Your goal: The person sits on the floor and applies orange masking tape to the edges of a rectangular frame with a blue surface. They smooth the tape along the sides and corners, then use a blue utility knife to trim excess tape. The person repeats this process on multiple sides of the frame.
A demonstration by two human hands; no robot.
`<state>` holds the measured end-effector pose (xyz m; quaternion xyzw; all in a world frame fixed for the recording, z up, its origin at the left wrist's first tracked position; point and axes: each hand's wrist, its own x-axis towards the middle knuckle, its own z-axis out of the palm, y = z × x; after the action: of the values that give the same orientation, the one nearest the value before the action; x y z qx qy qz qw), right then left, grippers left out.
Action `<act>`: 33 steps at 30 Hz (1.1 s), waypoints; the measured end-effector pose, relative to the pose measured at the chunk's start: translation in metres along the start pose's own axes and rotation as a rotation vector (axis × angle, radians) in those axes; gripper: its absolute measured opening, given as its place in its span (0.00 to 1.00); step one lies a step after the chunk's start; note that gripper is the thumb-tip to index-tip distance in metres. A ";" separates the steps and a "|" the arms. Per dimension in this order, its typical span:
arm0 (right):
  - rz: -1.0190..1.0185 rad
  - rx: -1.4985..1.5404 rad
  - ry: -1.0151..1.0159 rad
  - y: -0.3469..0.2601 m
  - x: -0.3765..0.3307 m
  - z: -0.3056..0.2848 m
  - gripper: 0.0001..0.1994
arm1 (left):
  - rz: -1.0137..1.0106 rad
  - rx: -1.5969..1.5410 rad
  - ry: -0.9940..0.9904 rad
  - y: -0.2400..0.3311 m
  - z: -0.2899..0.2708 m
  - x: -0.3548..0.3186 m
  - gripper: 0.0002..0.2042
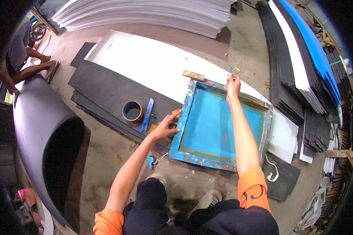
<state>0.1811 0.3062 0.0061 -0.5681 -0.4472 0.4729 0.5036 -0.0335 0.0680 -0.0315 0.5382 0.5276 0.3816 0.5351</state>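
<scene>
A square wooden screen-printing frame [177,143], smeared with blue paint, lies before me with a blue mesh [208,121] inside it. At its left rim is my left hand [164,128], fingers spread and fingertips against the wood. My right hand [233,86] is above the far rim, closed in a pinch on a thin blue stick [231,70]; its lower part is hidden by the fingers. Left of my left hand are a roll of tape [124,113] and a blue utility knife [146,115]. A small wooden block [193,75] rests by the frame's far left corner.
Black foam sheets [106,84] and a white sheet [141,55] extend under and beyond the frame. Stacks of white sheets [145,17] stand far off, with black and blue sheets [310,43] at right. At left, another person [27,58] touches a curled dark sheet [43,113].
</scene>
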 end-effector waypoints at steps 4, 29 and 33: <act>0.060 -0.069 -0.153 0.021 -0.045 -0.015 0.11 | 0.017 -0.063 -0.022 -0.003 0.001 0.007 0.33; -0.048 -0.311 -0.101 0.073 -0.120 0.073 0.26 | -0.077 0.192 0.181 0.034 -0.032 0.060 0.17; 0.039 -0.296 0.060 0.066 -0.124 0.087 0.22 | -0.101 0.199 0.127 0.035 -0.023 0.079 0.21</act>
<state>0.0781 0.1905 -0.0526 -0.6587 -0.4855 0.3944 0.4182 -0.0379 0.1540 -0.0063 0.5361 0.6222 0.3334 0.4629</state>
